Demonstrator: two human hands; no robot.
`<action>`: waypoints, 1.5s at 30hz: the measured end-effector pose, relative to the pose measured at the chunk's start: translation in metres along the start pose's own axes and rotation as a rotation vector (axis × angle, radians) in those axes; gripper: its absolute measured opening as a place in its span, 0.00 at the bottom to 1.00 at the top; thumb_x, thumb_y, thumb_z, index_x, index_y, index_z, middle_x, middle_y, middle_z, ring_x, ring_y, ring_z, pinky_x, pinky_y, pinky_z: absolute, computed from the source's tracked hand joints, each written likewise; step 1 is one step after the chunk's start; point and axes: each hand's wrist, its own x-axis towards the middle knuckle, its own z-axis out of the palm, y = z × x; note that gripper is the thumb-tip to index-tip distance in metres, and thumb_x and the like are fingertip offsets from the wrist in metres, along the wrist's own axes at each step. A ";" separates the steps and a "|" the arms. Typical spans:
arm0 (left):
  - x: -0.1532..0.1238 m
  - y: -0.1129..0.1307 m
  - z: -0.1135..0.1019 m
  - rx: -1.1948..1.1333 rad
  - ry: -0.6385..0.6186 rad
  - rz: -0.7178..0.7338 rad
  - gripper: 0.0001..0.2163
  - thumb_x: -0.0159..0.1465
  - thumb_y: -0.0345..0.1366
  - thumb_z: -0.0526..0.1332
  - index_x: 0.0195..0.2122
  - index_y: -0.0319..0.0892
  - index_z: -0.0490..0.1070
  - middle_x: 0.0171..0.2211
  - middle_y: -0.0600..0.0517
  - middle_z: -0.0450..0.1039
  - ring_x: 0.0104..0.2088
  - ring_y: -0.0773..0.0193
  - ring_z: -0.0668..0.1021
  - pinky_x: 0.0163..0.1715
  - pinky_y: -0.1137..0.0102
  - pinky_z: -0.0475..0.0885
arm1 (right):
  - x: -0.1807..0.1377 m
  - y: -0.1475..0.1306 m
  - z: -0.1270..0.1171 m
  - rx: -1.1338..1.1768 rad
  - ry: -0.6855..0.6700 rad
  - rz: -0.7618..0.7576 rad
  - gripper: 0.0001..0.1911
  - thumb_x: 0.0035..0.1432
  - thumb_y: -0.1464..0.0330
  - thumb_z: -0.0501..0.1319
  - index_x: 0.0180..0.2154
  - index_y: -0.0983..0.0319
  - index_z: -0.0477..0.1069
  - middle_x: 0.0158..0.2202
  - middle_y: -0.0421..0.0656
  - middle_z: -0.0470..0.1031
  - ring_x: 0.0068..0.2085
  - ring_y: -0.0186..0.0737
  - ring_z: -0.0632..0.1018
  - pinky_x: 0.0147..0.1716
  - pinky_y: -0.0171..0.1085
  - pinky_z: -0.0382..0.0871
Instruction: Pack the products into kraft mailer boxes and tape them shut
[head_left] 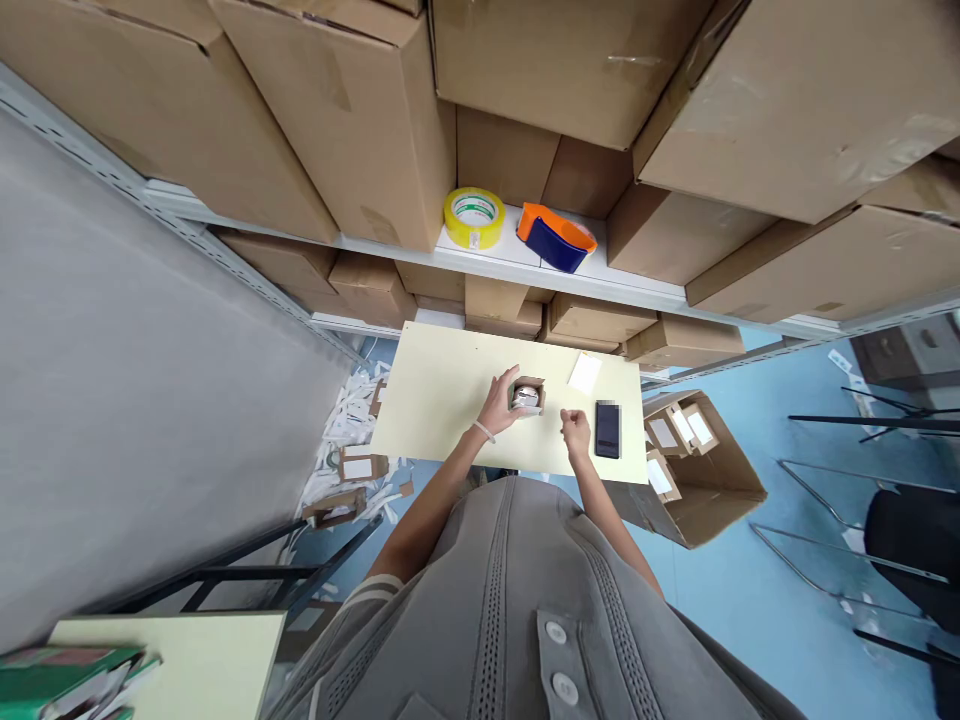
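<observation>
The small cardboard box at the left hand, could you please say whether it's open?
Open: the small cardboard box shows a silvery item through its uncovered top.

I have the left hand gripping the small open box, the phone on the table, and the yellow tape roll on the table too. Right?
Not quite: the yellow tape roll is on the white shelf beyond the table, as the head view shows. The rest holds: left hand gripping the small open box, phone on the table.
</observation>
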 end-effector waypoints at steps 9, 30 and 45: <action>0.005 -0.014 0.006 -0.051 -0.071 0.011 0.14 0.67 0.35 0.55 0.53 0.45 0.70 0.60 0.46 0.63 0.61 0.60 0.67 0.60 0.66 0.64 | -0.002 0.010 0.020 0.422 -0.467 0.169 0.41 0.63 0.48 0.24 0.58 0.61 0.60 0.56 0.55 0.72 0.53 0.43 0.77 0.44 0.43 0.71; -0.014 -0.014 0.036 -0.267 0.146 -0.142 0.32 0.55 0.32 0.66 0.60 0.41 0.56 0.55 0.40 0.63 0.56 0.51 0.70 0.54 0.57 0.68 | 0.005 -0.040 0.039 -0.462 -0.067 -0.598 0.34 0.61 0.54 0.56 0.67 0.51 0.53 0.66 0.46 0.58 0.60 0.51 0.69 0.55 0.47 0.67; -0.012 -0.012 0.033 -0.210 0.150 -0.180 0.27 0.53 0.28 0.64 0.54 0.43 0.63 0.52 0.45 0.69 0.53 0.55 0.73 0.53 0.60 0.69 | -0.007 -0.056 0.048 -0.797 0.021 -0.530 0.35 0.58 0.59 0.58 0.66 0.52 0.55 0.66 0.49 0.58 0.52 0.52 0.75 0.49 0.47 0.70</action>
